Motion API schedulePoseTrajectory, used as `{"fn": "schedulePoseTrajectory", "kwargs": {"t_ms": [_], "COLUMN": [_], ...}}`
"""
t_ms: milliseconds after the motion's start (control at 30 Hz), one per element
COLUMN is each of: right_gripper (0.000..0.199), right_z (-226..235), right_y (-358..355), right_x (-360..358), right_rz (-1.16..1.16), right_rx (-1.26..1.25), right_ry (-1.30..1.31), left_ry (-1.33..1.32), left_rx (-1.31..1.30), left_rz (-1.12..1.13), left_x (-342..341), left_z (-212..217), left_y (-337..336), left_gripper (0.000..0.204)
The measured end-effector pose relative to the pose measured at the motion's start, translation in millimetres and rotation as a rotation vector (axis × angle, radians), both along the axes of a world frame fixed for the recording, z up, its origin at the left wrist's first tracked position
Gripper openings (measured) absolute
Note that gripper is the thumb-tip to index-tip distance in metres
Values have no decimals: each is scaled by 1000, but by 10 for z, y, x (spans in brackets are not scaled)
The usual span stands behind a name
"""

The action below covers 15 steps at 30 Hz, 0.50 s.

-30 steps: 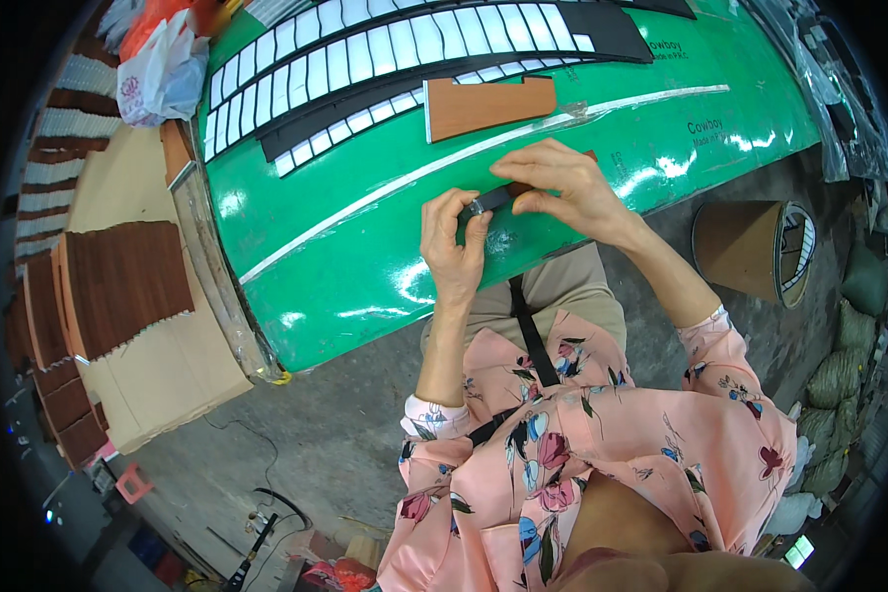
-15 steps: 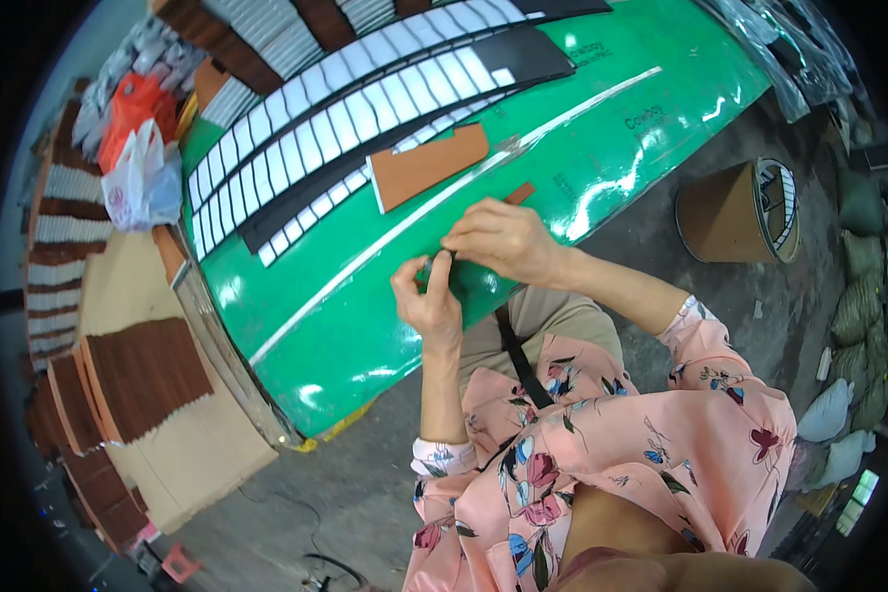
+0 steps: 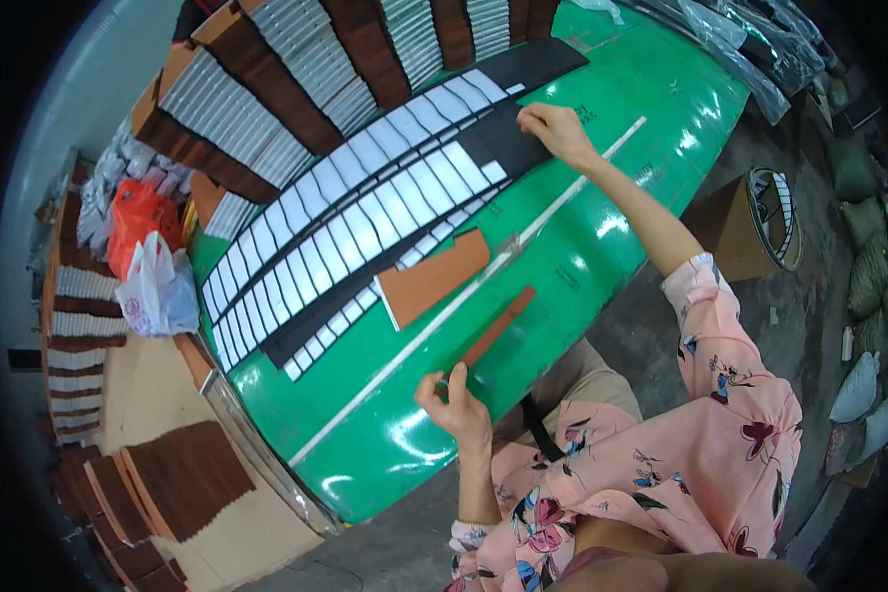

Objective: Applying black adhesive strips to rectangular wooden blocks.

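Observation:
A narrow brown strip [image 3: 500,326] lies slantwise on the green tabletop [image 3: 385,434]. At its near end my left hand [image 3: 456,409] is closed, thumb and index finger against the strip. Farther off to the right, my right hand [image 3: 559,133] is pinched over the right end of a black sheet [image 3: 503,138] covered with rows of white labels [image 3: 375,222]; what its fingertips hold, if anything, is hidden. Between the strip and the sheets sits a flat brown piece [image 3: 439,278] with a pale left edge.
Stacks of brown-and-white pieces [image 3: 257,84] line the table's far side. White and red plastic bags [image 3: 153,286] are at the left, above cardboard with more brown stacks [image 3: 187,479]. A brown drum [image 3: 735,232] stands on the floor at the right; clear plastic [image 3: 750,49] lies at the far right corner.
My right hand has left my left hand and reached out to the far right, over the black sheet. The brown strip, mostly covered before, now shows along its length. The view has shifted.

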State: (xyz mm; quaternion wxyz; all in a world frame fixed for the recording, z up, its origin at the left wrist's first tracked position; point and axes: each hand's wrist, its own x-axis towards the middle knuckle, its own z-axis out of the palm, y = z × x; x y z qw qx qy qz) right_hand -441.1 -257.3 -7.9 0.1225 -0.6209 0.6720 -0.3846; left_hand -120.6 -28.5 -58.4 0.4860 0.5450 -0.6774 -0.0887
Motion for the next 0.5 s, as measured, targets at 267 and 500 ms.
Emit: {"fn": "schedulePoseTrajectory", "kwargs": {"t_ms": [267, 500], "right_gripper": [23, 23], "right_z": [-36, 79], "right_y": [-1045, -1355], "right_x": [-761, -786], "right_rz": [263, 559], "right_rx": [-12, 191], "right_ry": [614, 739], "left_ry": [21, -65], "left_rx": [93, 72], "left_rz": [-72, -79], "left_x": [35, 50], "left_z": [40, 81], "left_y": [29, -1], "left_gripper": [34, 39]}}
